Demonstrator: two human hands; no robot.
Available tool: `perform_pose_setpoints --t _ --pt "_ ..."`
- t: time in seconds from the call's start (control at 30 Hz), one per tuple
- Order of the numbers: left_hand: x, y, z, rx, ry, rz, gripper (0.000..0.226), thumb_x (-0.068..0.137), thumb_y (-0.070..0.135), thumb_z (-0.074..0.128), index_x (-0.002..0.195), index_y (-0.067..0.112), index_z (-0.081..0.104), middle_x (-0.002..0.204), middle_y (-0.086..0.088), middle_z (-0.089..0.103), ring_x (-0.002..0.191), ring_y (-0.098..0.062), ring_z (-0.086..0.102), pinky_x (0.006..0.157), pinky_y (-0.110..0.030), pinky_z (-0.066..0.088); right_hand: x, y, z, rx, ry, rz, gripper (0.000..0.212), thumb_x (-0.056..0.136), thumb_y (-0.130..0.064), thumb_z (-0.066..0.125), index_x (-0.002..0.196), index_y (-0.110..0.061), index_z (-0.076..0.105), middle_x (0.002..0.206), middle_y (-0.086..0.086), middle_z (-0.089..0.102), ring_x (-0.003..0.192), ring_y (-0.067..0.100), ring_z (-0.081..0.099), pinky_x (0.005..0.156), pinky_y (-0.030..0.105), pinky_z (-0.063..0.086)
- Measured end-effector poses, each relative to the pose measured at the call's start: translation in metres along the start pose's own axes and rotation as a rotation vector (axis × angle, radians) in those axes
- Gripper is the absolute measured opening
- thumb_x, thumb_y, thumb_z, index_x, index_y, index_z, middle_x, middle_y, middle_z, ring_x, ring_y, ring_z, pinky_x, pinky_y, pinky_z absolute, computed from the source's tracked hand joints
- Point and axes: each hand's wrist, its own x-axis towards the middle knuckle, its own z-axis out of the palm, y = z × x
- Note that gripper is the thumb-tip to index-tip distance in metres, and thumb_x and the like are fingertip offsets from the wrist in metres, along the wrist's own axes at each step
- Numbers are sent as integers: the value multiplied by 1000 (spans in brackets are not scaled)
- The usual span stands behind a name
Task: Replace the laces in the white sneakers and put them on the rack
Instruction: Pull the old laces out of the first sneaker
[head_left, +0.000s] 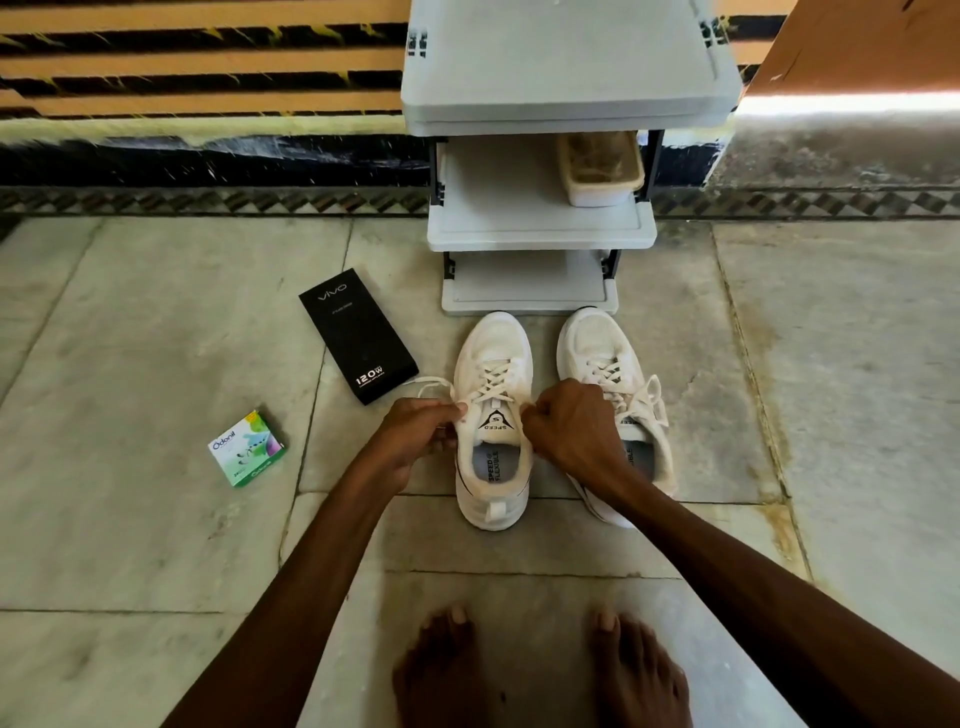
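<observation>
Two shoes stand side by side on the stone floor, toes just at the foot of the grey plastic rack (540, 228). The left sneaker (493, 483), white mesh, reads "SPEED" on its tongue and "SPEED FLEXIBLE" on its insole. Its flat white lace (431, 385) crisscrosses the eyelets. My left hand (415, 436) pinches one end, and my right hand (566, 426) is fisted on the other. The right sneaker (597, 338) is laced too. Left of the rack lies one black carton (358, 335) marked "vivo" and "120W". Farther left is one small green "Odonil" box (248, 448). One beige tub (602, 166) sits on the rack's middle shelf.
</observation>
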Motion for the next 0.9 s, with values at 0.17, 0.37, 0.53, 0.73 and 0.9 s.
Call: perform_pose_setpoints --t 0.17,0.37,0.53,0.73,0.9 --pt "-8 5 5 341 62 278 8 91 17 66 90 11 72 79 -1 69 69 -11 65 61 -17 54 -3 -10 -8 -124 -75 -261 41 83 -17 68 120 -20 50 116 8 52 80 25 61 66 34 51" --pt "-6 -1 9 429 125 345 14 88 25 71 92 12 75 79 -2 72 74 -19 70 80 -39 60 -2 -23 -2 -450 -199 -395 56 79 -18 74 130 -22 53 130 9 39 95 33 63 78 41 56" --pt "-5 -4 10 382 145 313 9 87 23 72 87 15 76 78 -1 73 70 -17 72 78 -39 61 0 -23 -5 -421 -225 -401 50 80 -17 75 127 -16 57 131 11 36 95 33 62 78 37 55" --pt "-7 -7 10 268 138 253 10 87 20 71 91 13 76 80 -4 74 72 -18 72 78 -41 61 -5 -14 -7 -205 -96 -218 27 75 -2 73 100 -7 64 118 7 45 84 27 61 66 31 49" --pt "-10 -5 15 400 154 326 10 88 27 71 90 17 74 80 1 73 70 -13 71 78 -38 61 -1 -24 -4 -414 -56 -294 35 81 -19 76 114 -16 65 136 4 39 105 27 57 76 39 56"
